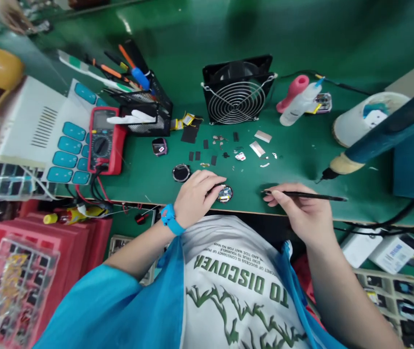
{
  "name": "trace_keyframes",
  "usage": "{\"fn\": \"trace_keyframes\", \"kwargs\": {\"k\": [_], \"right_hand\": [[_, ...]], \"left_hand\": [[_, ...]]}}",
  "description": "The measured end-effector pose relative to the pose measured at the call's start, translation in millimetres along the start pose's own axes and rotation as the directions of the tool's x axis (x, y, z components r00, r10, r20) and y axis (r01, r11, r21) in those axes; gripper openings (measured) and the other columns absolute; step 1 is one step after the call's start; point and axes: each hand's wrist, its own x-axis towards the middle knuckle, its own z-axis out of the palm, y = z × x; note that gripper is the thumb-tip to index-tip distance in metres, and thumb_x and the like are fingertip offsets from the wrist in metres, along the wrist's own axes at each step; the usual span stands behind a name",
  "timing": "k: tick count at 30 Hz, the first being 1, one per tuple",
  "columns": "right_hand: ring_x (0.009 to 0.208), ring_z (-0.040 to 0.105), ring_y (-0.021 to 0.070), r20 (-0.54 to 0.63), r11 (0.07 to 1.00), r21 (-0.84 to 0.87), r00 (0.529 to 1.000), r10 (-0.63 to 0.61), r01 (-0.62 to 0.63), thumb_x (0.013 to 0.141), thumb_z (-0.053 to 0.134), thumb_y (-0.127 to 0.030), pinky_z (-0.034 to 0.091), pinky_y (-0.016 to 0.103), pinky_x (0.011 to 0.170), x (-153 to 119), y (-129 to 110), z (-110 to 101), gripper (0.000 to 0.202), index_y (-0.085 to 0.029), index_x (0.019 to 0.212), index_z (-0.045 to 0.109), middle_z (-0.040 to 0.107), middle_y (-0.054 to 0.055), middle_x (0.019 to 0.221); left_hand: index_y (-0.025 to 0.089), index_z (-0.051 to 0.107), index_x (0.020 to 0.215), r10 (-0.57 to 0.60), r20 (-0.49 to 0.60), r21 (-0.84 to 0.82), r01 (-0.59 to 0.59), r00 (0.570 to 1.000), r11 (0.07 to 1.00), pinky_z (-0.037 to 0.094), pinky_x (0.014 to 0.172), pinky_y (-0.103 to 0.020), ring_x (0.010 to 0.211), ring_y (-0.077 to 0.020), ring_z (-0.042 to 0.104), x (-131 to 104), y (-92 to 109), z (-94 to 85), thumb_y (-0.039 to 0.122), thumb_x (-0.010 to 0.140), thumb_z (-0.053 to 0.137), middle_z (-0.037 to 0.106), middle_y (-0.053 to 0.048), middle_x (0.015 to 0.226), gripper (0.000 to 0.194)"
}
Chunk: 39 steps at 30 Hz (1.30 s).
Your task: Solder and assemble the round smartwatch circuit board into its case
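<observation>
My left hand [195, 194], with a blue band on its wrist, rests at the table's front edge. Its thumb and fingers grip the left rim of a small round watch body [225, 194], whose circuit board faces up. To the right of it, my right hand [297, 206] is closed on slim black tweezers [319, 196], held nearly level with the tip pointing left. That tip is apart from the watch body. Beyond my left hand lies a round black watch face [181, 172]. A small square watch [159, 147] sits farther back.
Small loose parts [219, 140] and metal strips [257, 149] lie mid-table before a fan [236, 94]. At left stand a red multimeter [101, 143] and a tool holder [145, 121]. A soldering iron [366, 140] juts in from the right, near a white bottle [297, 106].
</observation>
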Motion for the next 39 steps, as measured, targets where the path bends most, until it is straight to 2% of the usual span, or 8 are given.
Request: {"fn": "trace_keyframes", "kwargs": {"k": [5, 9, 11, 16, 19, 25, 31, 39], "right_hand": [[0.042, 0.057, 0.0148, 0.227, 0.894, -0.433, 0.974, -0.015, 0.115, 0.103, 0.045, -0.064, 0.041, 0.029, 0.045, 11.9, -15.0, -15.1, 0.053, -0.024, 0.071, 0.059, 0.06, 0.0, 0.05], [0.041, 0.042, 0.0168, 0.231, 0.412, -0.877, 0.969, -0.092, 0.248, 0.103, 0.035, -0.065, 0.016, 0.033, 0.047, 17.0, -24.8, -18.5, 0.058, -0.024, 0.067, 0.053, 0.056, 0.004, 0.053], [0.047, 0.045, 0.0176, 0.172, 0.267, -0.936, 0.961, -0.216, 0.228, 0.103, 0.046, -0.058, 0.015, 0.034, 0.048, 15.0, -26.6, -11.0, 0.047, -0.021, 0.078, 0.06, 0.064, 0.007, 0.067], [0.08, 0.059, 0.0218, 0.479, 0.392, -0.666, 0.766, -0.428, 0.635, 0.103, 0.054, -0.027, 0.045, 0.034, 0.069, 4.9, -20.3, 28.8, 0.022, -0.019, 0.09, 0.07, 0.069, 0.009, 0.088], [0.08, 0.054, 0.0219, 0.506, 0.427, -0.574, 0.713, -0.485, 0.699, 0.103, 0.056, -0.022, 0.047, 0.035, 0.074, 1.2, -11.4, 49.5, 0.02, -0.017, 0.092, 0.072, 0.069, 0.008, 0.089], [0.078, 0.049, 0.0215, 0.384, 0.464, -0.587, 0.733, -0.561, 0.663, 0.102, 0.058, -0.021, 0.039, 0.036, 0.068, -7.0, 2.8, 61.6, 0.016, -0.015, 0.097, 0.073, 0.069, 0.007, 0.087], [0.082, 0.059, 0.0185, 0.407, 0.496, -0.624, 0.793, -0.453, 0.604, 0.107, 0.047, -0.021, 0.047, 0.03, 0.074, -7.9, 5.7, 53.2, 0.027, -0.016, 0.097, 0.071, 0.069, 0.008, 0.092], [0.065, 0.057, 0.0168, 0.449, 0.351, -0.769, 0.842, -0.3, 0.535, 0.098, 0.054, -0.007, 0.033, 0.03, 0.053, 28.2, -23.9, 70.2, 0.019, -0.018, 0.092, 0.069, 0.067, 0.007, 0.089]], "left_hand": [[0.02, 0.064, 0.101, 0.006, -0.046, -0.121, -0.011, 0.999, 0.993, 0.058, 0.093, -0.037, 0.105, -0.0202, 0.072, -20.3, -3.2, -5.3, 0.003, 0.092, 0.055, 0.076, -0.008, 0.115, 0.021], [0.02, 0.06, 0.097, 0.028, -0.056, -0.141, -0.036, 0.998, 0.989, 0.057, 0.099, -0.042, 0.115, -0.0232, 0.069, -29.2, -0.9, -2.7, 0.003, 0.088, 0.061, 0.073, -0.01, 0.126, 0.019], [0.021, 0.063, 0.098, 0.085, -0.077, -0.125, -0.094, 0.993, 0.988, 0.056, 0.099, -0.042, 0.116, -0.0239, 0.067, -29.4, -0.4, 0.8, 0.009, 0.089, 0.069, 0.073, -0.01, 0.124, 0.016], [0.023, 0.07, 0.104, 0.213, -0.16, -0.025, -0.22, 0.964, 0.975, 0.059, 0.088, -0.038, 0.099, -0.0215, 0.069, -25.1, 0.6, 11.5, 0.026, 0.092, 0.078, 0.075, -0.006, 0.101, 0.014], [0.024, 0.071, 0.1, 0.189, -0.162, -0.02, -0.194, 0.969, 0.981, 0.059, 0.087, -0.037, 0.097, -0.0203, 0.07, -23.8, 2.9, 13.6, 0.02, 0.094, 0.074, 0.076, -0.003, 0.097, 0.007], [0.022, 0.069, 0.095, 0.114, -0.141, -0.086, -0.127, 0.983, 0.988, 0.058, 0.09, -0.035, 0.099, -0.0189, 0.07, -24.0, 7.6, 9.0, 0.01, 0.093, 0.071, 0.076, -0.002, 0.096, 0.013], [0.021, 0.067, 0.109, 0.067, -0.098, -0.03, -0.07, 0.993, 0.997, 0.056, 0.098, -0.041, 0.111, -0.0236, 0.066, -21.7, 9.1, 5.4, 0.025, 0.091, 0.08, 0.073, -0.008, 0.117, 0.023], [0.022, 0.059, 0.099, 0.016, -0.115, 0.069, -0.008, 0.993, 0.998, 0.055, 0.092, -0.04, 0.106, -0.0242, 0.066, -29.7, 10.2, 6.8, 0.019, 0.09, 0.076, 0.071, -0.007, 0.111, 0.02]]}}
